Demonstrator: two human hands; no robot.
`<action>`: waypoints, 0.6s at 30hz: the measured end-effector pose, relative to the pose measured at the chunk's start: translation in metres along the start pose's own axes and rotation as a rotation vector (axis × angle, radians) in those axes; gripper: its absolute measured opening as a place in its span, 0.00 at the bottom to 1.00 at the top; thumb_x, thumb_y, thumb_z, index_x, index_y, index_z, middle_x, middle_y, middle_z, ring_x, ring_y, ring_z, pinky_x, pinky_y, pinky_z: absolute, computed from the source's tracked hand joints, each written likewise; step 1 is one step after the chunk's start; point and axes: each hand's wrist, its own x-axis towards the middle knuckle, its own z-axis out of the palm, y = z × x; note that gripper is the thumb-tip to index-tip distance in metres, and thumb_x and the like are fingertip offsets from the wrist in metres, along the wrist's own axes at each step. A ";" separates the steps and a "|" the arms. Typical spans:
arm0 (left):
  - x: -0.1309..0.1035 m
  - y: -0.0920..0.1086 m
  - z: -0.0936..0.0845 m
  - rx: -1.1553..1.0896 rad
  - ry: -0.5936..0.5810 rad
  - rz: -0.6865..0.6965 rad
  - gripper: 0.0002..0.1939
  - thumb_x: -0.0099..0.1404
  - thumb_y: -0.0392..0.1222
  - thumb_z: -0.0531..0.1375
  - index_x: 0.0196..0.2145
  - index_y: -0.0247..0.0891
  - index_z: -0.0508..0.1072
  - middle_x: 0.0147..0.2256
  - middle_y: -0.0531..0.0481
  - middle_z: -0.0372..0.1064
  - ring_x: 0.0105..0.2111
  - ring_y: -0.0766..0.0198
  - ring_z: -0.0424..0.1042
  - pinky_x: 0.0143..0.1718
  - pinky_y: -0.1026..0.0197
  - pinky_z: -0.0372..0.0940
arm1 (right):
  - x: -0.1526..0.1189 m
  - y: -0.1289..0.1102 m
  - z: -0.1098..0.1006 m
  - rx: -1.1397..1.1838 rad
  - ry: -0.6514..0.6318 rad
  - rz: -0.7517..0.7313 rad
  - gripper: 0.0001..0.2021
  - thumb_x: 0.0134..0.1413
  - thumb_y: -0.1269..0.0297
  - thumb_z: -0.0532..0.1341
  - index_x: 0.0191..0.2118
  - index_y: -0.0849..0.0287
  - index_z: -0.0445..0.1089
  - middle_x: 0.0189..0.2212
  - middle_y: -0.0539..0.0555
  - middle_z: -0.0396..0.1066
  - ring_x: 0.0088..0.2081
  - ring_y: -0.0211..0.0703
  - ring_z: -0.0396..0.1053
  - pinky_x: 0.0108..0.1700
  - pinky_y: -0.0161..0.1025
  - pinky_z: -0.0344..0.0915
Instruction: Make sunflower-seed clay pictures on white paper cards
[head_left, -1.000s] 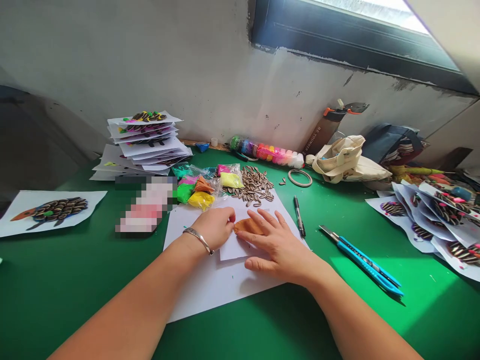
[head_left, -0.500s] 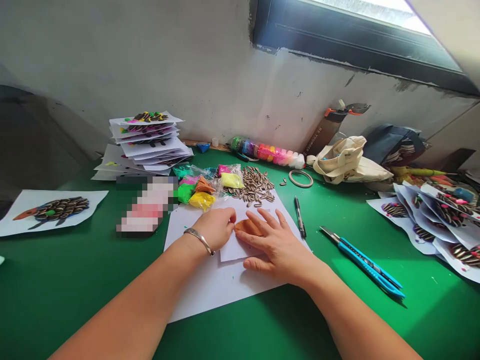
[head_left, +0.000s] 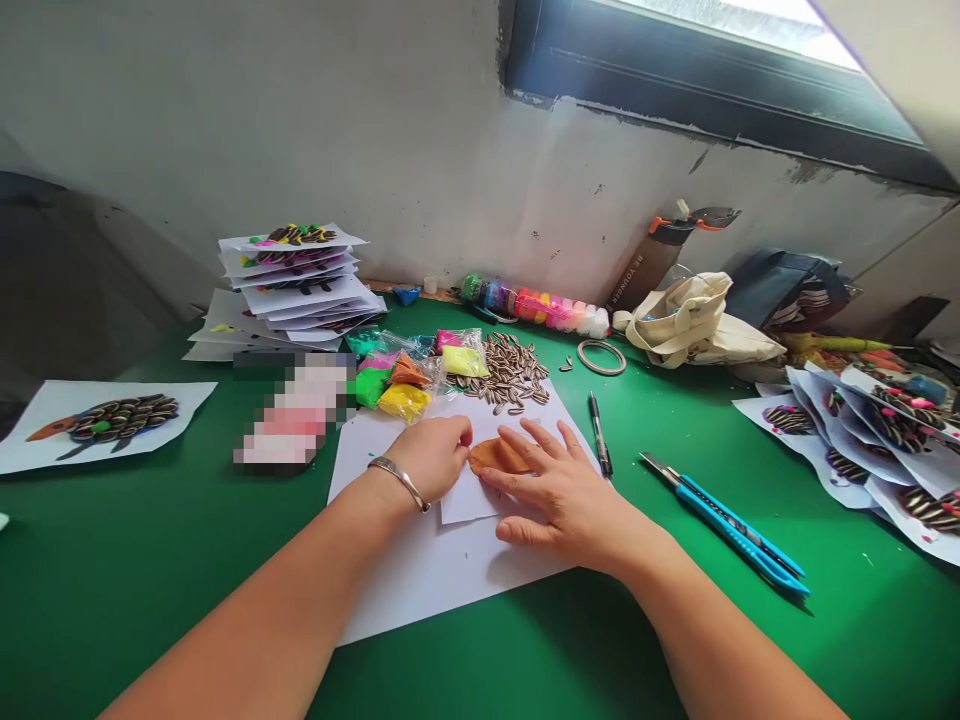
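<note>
An orange-brown flat clay shape (head_left: 495, 457) lies on a small white sheet (head_left: 465, 503), which rests on a larger white sheet (head_left: 405, 580). My right hand (head_left: 559, 490) is spread over the clay, its fingertips on the shape's right part and the paper beyond. To the left, my left hand (head_left: 435, 455), with a silver bracelet at the wrist, has its fingers curled together beside the clay's left edge; what they pinch, if anything, is hidden. Behind the hands are striped seeds (head_left: 510, 368) in a pile and bags of coloured clay (head_left: 405, 400).
A blue cutter (head_left: 735, 530) and a pen (head_left: 600, 435) lie to the right, with a tape ring (head_left: 601, 357) behind. Decorated sheets are stacked at the back left (head_left: 300, 290) and right (head_left: 862, 430). A seed-covered picture (head_left: 120, 420) lies far left.
My right hand has slid slightly to the right, uncovering a little more of the clay shape. My left hand has stayed in place.
</note>
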 end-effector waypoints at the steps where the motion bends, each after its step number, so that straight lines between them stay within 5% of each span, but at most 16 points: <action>1: 0.000 0.000 0.000 0.000 0.000 -0.002 0.10 0.62 0.35 0.53 0.37 0.40 0.73 0.35 0.48 0.74 0.36 0.56 0.72 0.32 0.60 0.61 | 0.000 0.000 0.000 -0.002 -0.006 -0.003 0.30 0.54 0.37 0.53 0.61 0.35 0.56 0.67 0.52 0.44 0.66 0.66 0.39 0.60 0.73 0.33; 8: 0.000 0.000 0.000 0.006 -0.002 -0.002 0.09 0.62 0.35 0.53 0.36 0.40 0.73 0.35 0.48 0.74 0.35 0.56 0.71 0.31 0.60 0.60 | -0.005 0.007 -0.008 0.092 0.059 0.037 0.26 0.56 0.38 0.52 0.60 0.31 0.58 0.69 0.47 0.36 0.67 0.63 0.39 0.62 0.70 0.36; 18: 0.001 0.001 -0.001 0.036 -0.005 0.004 0.09 0.62 0.35 0.53 0.36 0.41 0.73 0.34 0.49 0.74 0.36 0.57 0.71 0.31 0.61 0.59 | -0.007 0.010 -0.007 0.071 -0.015 0.030 0.22 0.54 0.41 0.57 0.56 0.32 0.64 0.67 0.49 0.45 0.66 0.64 0.41 0.61 0.72 0.34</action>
